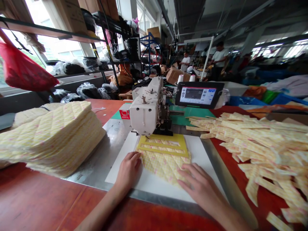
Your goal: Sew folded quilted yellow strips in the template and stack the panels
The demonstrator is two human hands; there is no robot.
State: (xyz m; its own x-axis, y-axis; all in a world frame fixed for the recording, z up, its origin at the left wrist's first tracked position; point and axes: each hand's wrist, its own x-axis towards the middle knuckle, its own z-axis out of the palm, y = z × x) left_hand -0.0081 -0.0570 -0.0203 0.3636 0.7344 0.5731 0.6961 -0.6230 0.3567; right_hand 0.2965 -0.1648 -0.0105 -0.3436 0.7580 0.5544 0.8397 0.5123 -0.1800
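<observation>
A quilted yellow fabric piece (163, 165) lies on the white plate (154, 183) under a yellow template frame (163, 144), in front of the white sewing machine (148, 110). My left hand (128, 170) rests at the fabric's left edge, its fingers curled and pressing down. My right hand (197, 183) lies flat on the fabric's near right corner with fingers spread.
A tall stack of quilted pieces (53, 136) sits at the left on the red table (36, 199). A heap of yellow fabric strips (264, 144) covers the right side. A touch screen (198, 94) stands behind the machine. Other people work in the far background.
</observation>
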